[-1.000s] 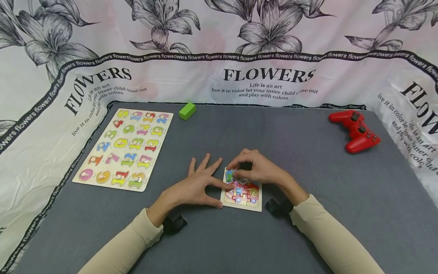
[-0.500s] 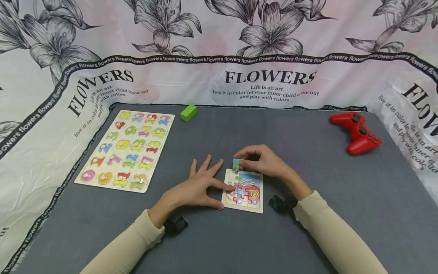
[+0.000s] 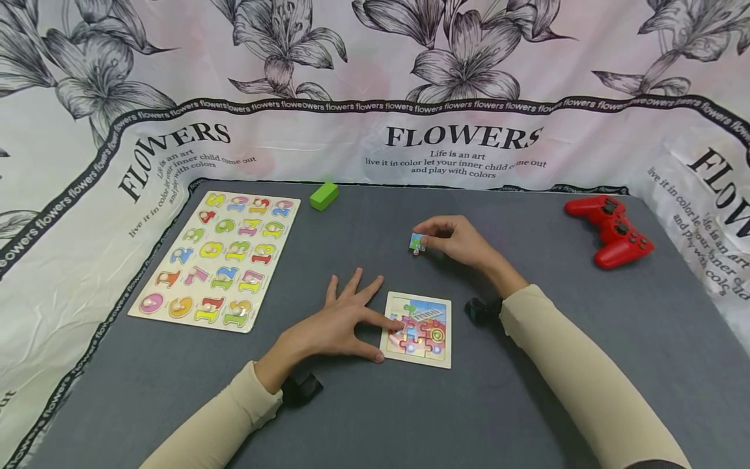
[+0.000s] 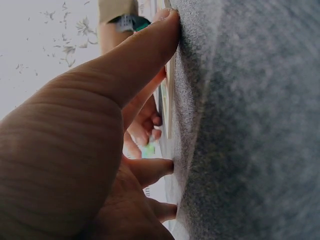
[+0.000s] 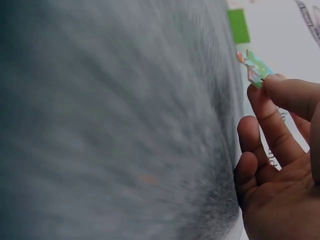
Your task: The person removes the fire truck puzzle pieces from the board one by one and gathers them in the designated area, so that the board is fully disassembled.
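Between thumb and fingertips my right hand pinches a small blue-and-green jigsaw piece, beyond the far edge of a small jigsaw board. In the right wrist view the same jigsaw piece sticks out past the fingertips. The board carries a red vehicle picture with a ladder, and its upper left corner shows a bare slot. My left hand lies spread at the board's left side. Its index finger rests on the picture and its thumb touches the near left edge. In the left wrist view the board appears edge-on.
A number puzzle board lies on the left of the grey table. Behind it to the right sits a green block. A red game controller lies at the far right. A flower-printed cloth hangs behind the table.
My right hand has lifted the jigsaw piece out of the board's upper left corner and carried it away toward the back of the table. My left hand has stayed on the board.
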Motion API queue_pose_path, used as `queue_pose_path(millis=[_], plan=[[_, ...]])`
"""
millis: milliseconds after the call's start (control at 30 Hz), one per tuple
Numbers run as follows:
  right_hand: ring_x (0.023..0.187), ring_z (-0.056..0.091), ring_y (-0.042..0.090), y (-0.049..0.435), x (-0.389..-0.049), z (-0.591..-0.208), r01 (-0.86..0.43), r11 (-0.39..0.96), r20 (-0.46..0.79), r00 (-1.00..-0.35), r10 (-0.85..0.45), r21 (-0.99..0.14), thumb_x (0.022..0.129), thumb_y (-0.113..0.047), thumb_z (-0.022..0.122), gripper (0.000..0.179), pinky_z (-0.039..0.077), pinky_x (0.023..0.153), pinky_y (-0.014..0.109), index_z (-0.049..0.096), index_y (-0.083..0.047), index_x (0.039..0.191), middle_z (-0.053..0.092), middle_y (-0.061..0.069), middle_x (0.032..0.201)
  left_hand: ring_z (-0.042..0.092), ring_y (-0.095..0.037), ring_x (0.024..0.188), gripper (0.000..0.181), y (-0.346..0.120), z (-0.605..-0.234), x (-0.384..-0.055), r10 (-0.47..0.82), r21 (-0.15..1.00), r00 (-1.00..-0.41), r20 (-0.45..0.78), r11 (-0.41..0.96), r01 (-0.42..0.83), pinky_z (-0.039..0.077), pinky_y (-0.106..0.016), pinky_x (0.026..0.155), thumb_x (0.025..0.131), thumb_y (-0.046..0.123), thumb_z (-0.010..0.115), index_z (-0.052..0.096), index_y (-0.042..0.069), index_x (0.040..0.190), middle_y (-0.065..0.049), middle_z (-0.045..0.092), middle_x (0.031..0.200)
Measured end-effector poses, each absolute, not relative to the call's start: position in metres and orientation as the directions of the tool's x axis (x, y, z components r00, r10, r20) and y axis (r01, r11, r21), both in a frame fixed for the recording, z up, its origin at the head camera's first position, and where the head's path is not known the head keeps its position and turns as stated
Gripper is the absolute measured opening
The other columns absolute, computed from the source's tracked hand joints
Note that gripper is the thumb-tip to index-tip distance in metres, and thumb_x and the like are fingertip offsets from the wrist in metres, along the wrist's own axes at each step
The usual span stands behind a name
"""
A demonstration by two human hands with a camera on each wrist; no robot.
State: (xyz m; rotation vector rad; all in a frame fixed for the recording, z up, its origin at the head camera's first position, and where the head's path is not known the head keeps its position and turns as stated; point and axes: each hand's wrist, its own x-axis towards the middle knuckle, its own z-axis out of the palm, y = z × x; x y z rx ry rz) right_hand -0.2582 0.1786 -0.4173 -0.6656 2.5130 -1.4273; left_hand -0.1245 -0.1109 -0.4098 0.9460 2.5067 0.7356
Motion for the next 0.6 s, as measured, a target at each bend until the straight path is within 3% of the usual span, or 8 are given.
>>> queue_pose_path(millis=[367, 600], plan=[[0.078, 0.056, 0.016, 0.174, -0.296, -0.411, -0.3, 0.54, 0.026, -0.89, -0.456, -0.786, 0.1, -0.013, 0.066, 0.027, 0.042, 0.07, 0.03, 0.072, -0.005, 0.124, 0.071, 0.02, 0.099, -0.012, -0.042, 0.158, 0.059, -0.113, -0.413, -0.124, 0.687, 0.59, -0.714, -0.136, 0.635, 0.499, -0.016, -0.075, 0.115, 0.078, 0.046, 0.087, 0.067, 0.043, 0.133, -0.01, 0.015, 0.172], [0.089, 0.06, 0.019, 0.172, -0.308, -0.41, -0.282, 0.593, -0.012, -0.897, -0.442, -0.754, 0.102, -0.016, 0.061, 0.029, 0.045, 0.079, 0.033, 0.07, -0.007, 0.129, 0.071, 0.019, 0.106, -0.013, -0.042, 0.158, 0.059, -0.114, -0.413, -0.125, 0.687, 0.598, -0.714, -0.132, 0.63, 0.496, -0.016, -0.074, 0.115, 0.078, 0.046, 0.087, 0.067, 0.043, 0.133, -0.01, 0.015, 0.172]])
